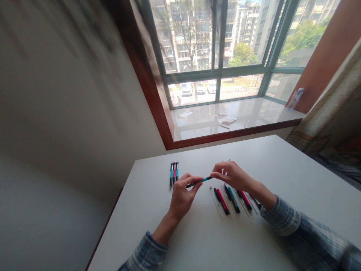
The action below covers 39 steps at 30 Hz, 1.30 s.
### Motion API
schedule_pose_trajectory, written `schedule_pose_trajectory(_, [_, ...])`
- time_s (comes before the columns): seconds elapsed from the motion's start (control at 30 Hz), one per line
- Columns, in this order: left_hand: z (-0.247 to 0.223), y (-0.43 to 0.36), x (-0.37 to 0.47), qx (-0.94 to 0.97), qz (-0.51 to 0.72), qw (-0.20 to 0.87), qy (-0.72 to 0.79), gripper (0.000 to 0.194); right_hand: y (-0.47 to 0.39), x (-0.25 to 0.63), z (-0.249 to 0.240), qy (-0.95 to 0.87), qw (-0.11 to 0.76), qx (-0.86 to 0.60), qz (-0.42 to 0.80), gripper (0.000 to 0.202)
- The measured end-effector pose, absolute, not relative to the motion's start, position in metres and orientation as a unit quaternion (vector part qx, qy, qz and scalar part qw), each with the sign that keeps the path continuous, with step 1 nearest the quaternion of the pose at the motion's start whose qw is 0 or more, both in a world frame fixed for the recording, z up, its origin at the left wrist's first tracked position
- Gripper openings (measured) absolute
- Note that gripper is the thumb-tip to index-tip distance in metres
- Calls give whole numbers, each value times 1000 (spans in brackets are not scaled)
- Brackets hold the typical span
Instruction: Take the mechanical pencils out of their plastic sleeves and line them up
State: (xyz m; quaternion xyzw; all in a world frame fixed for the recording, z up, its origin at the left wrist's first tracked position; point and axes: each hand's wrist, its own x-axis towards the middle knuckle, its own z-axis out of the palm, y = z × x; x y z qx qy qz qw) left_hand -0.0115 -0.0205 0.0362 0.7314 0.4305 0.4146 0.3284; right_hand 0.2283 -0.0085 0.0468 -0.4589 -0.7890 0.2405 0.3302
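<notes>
A pen with a black and light-blue barrel [207, 179] is held nearly level above the white table. My left hand [180, 197] pinches it between thumb and fingers near its left end. The thumb and fingers of my right hand [234, 176] close on its right end; whether they also hold a small part is hidden. Below my right hand lie several pen barrels, among them a red and black one [222, 202] and a teal and black one [234, 200]. Thin pale refills [216, 203] lie between them. Beyond my left hand, three pens [174, 174] lie side by side.
The white table [203, 241] has its far edge below a window sill [197, 126] with a crumpled cloth [225, 120], a sheet of paper [185, 114] and a clear bottle [295, 99]. A curtain [324, 101] hangs at the right; a wall [84, 113] stands left.
</notes>
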Motion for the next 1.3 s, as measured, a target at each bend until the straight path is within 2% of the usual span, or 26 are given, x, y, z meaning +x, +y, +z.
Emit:
schedule_pose_trajectory(0.03, [36,-20,-12,724,417,337,433,16,-8,229,47,-788,345,-449,241,28])
schedule_pose_trajectory(0.13, [33,-18,-14,700,423,372,439,18,-9,229,48,-797,375,-413,232,29])
schedule_pose_trajectory(0.3, [32,-16,-14,693,416,395,437,16,-9,228,49,-808,382,-403,197,11])
schedule_pose_trajectory(0.53, [38,-19,-14,732,409,340,427,15,-9,229,46,-826,339,-408,189,28])
schedule_pose_trajectory(0.83, [37,-19,-17,766,375,325,408,13,-10,228,47,-835,289,-412,222,37])
schedule_pose_trajectory(0.9, [40,-17,-20,746,379,367,407,19,-9,228,48,-824,300,-424,227,35])
schedule_pose_trajectory(1.03, [47,-8,-33,660,384,541,352,58,-8,230,50,-788,353,-439,250,38])
schedule_pose_trajectory(1.1, [47,-5,-41,598,384,638,298,67,-7,230,52,-766,378,-439,278,43])
schedule_pose_trajectory(1.2, [44,-3,-48,525,377,729,225,65,-8,229,55,-744,398,-427,325,48])
schedule_pose_trajectory(1.3, [43,-6,-47,503,390,745,200,51,-8,227,56,-739,398,-408,359,48])
